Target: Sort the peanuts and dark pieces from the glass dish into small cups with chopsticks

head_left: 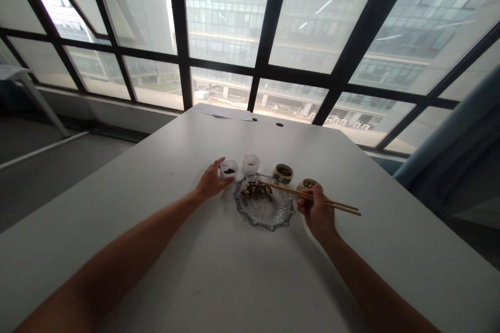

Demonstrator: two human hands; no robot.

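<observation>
My left hand [213, 181] is closed around the side of a small white cup [229, 166] with dark bits in its bottom. In my right hand [318, 213] is a pair of chopsticks [344, 207], pointing left. Their tips reach over a clear glass dish with a scalloped rim [269, 226], at a heap of dark and brown dried pieces [255, 192] on its far left side. Whether the tips pinch a piece is too small to tell. Behind the dish stand a second white cup [251, 165] and a cream cup with dark characters [283, 174]. Another cream cup [307, 183], holding pale pieces, is partly hidden by my right hand.
The white table [183, 265] carries papers [222, 112] at its far edge, beside round holes [279, 125]. Dark-framed windows rise behind it. A blue curtain [453, 151] hangs at the right, and another table's leg [42, 106] stands at the left.
</observation>
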